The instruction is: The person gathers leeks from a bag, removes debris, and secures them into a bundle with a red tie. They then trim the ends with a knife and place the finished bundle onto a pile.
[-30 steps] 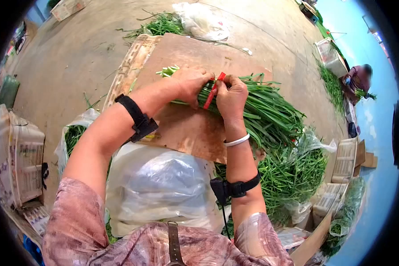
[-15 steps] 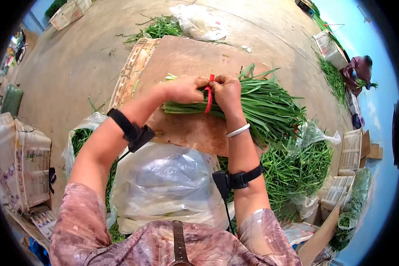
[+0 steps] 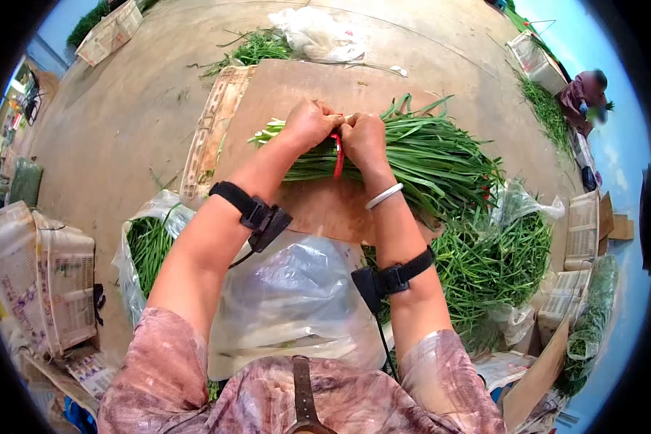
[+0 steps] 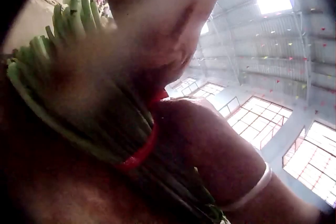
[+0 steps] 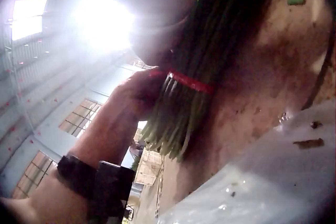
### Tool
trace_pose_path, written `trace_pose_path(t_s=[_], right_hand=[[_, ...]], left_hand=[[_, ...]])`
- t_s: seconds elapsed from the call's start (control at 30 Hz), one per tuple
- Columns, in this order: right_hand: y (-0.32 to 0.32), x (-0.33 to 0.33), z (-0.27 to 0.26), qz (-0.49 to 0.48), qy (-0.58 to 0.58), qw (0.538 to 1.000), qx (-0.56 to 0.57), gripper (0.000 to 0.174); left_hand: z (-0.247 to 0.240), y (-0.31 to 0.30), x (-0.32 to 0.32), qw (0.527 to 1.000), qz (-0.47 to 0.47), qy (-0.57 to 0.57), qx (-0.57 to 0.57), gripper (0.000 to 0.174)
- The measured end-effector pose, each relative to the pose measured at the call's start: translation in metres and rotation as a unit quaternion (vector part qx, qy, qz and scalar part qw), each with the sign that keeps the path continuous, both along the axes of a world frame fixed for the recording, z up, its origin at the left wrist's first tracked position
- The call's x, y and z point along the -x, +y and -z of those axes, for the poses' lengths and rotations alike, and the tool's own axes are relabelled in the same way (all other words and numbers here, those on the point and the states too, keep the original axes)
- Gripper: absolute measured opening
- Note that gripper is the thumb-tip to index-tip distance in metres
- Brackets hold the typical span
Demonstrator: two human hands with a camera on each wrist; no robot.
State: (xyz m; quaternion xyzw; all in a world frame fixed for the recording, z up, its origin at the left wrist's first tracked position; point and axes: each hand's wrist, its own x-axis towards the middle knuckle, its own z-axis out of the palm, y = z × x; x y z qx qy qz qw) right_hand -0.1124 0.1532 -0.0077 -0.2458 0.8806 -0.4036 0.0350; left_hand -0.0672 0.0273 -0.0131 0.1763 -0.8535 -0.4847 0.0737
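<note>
A thick bunch of long green leafy stalks with pale cut ends, like garlic chives, lies across a brown board. Around its stem part runs a red tie strip, also seen in the left wrist view as a red band. My left hand and right hand meet on top of the bunch, fingertips together, pinching the strip's ends. The pale stem ends point left, past the left hand. Fingers hide most of the gripped ends.
Before me sits a white plastic-covered stack. Loose greens fill a bag at right, more greens one at left. Plastic crates stand left. A person holds greens by the blue wall.
My left hand has gone from lying over the stems to pinching the strip beside the right hand. The strip's upright end has dropped into the fingers.
</note>
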Motion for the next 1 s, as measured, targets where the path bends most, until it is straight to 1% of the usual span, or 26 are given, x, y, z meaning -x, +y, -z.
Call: trace_pose_path(t_s=[0.03, 0.1, 0.17, 0.2, 0.27, 0.3, 0.37, 0.4, 0.47, 0.5, 0.57, 0.6, 0.67, 0.7, 0.73, 0.77, 0.8, 0.83, 0.9, 0.93, 0.97, 1.0], right_hand=[[-0.001, 0.001, -0.001, -0.008, 0.010, 1.000, -0.017, 0.014], [-0.001, 0.000, -0.002, -0.008, 0.011, 1.000, -0.008, 0.014], [0.001, -0.002, -0.001, -0.002, 0.012, 0.999, 0.035, 0.014], [0.004, -0.002, 0.000, -0.001, 0.012, 0.999, 0.035, 0.014], [0.011, -0.003, 0.000, -0.025, 0.026, 0.995, 0.095, 0.016], [0.014, -0.006, -0.001, -0.026, 0.026, 0.995, 0.095, 0.016], [0.022, -0.015, -0.002, -0.118, 0.042, 0.980, 0.151, 0.024], [0.023, -0.019, 0.002, -0.144, 0.133, 0.973, 0.119, 0.029], [0.018, -0.031, -0.005, -0.116, 0.205, 0.969, 0.074, 0.027], [0.014, -0.034, -0.007, -0.094, 0.232, 0.966, 0.061, 0.026], [0.004, -0.035, 0.002, -0.048, 0.259, 0.963, 0.047, 0.018], [-0.001, -0.031, 0.011, -0.030, 0.280, 0.956, 0.078, 0.012], [0.002, -0.031, 0.012, -0.032, 0.303, 0.945, 0.119, 0.011], [0.005, -0.030, 0.012, -0.044, 0.306, 0.940, 0.146, 0.011], [0.008, -0.029, 0.012, -0.040, 0.307, 0.940, 0.143, 0.011], [0.010, -0.029, 0.013, -0.066, 0.313, 0.936, 0.150, 0.011], [0.012, -0.030, 0.014, -0.092, 0.317, 0.931, 0.157, 0.011], [0.014, -0.031, 0.013, -0.088, 0.314, 0.932, 0.156, 0.011], [0.016, -0.032, 0.009, -0.110, 0.311, 0.928, 0.172, 0.012], [0.018, -0.033, 0.007, -0.111, 0.310, 0.928, 0.173, 0.012], [0.021, -0.034, 0.005, -0.133, 0.304, 0.925, 0.184, 0.011], [0.023, -0.036, 0.004, -0.154, 0.299, 0.922, 0.194, 0.011]], left_hand=[[-0.001, 0.000, 0.001, 1.000, -0.008, 0.005, -0.010, 0.021], [-0.004, 0.003, 0.000, 1.000, -0.021, 0.008, -0.020, 0.020], [-0.006, 0.005, 0.001, 0.999, -0.031, 0.011, -0.033, 0.019], [-0.005, 0.004, 0.001, 0.998, -0.037, 0.006, -0.040, 0.018], [-0.003, 0.002, 0.000, 0.998, -0.044, 0.001, -0.046, 0.017], [-0.010, 0.004, -0.004, 0.998, -0.042, 0.004, -0.048, 0.016], [-0.009, 0.003, -0.004, 0.998, -0.038, 0.006, -0.050, 0.014], [0.002, -0.002, 0.000, 0.996, -0.028, 0.020, -0.082, 0.013], [0.027, -0.015, 0.010, 0.986, 0.001, 0.044, -0.160, 0.010], [0.025, -0.018, 0.007, 0.986, 0.007, 0.044, -0.162, 0.010], [0.016, -0.016, 0.005, 0.990, -0.014, -0.018, -0.141, 0.011], [0.018, -0.014, 0.006, 0.989, 0.003, -0.016, -0.146, 0.011], [0.023, -0.013, 0.005, 0.985, -0.043, 0.060, -0.156, 0.013], [0.023, -0.010, 0.003, 0.985, -0.035, 0.060, -0.159, 0.013], [0.017, -0.008, 0.000, 0.988, -0.024, 0.082, -0.132, 0.012], [0.012, -0.006, -0.005, 0.989, -0.014, 0.102, -0.104, 0.013], [-0.002, 0.003, -0.013, 0.986, -0.009, 0.149, -0.069, 0.010], [-0.009, 0.008, -0.016, 0.987, -0.006, 0.145, -0.071, 0.010], [-0.016, 0.015, -0.020, 0.970, 0.035, 0.241, 0.008, 0.008], [-0.017, 0.017, -0.019, 0.964, 0.034, 0.262, 0.017, 0.009], [-0.016, 0.015, -0.020, 0.965, 0.034, 0.260, 0.019, 0.009], [-0.013, 0.012, -0.020, 0.970, 0.019, 0.238, 0.051, 0.008]])
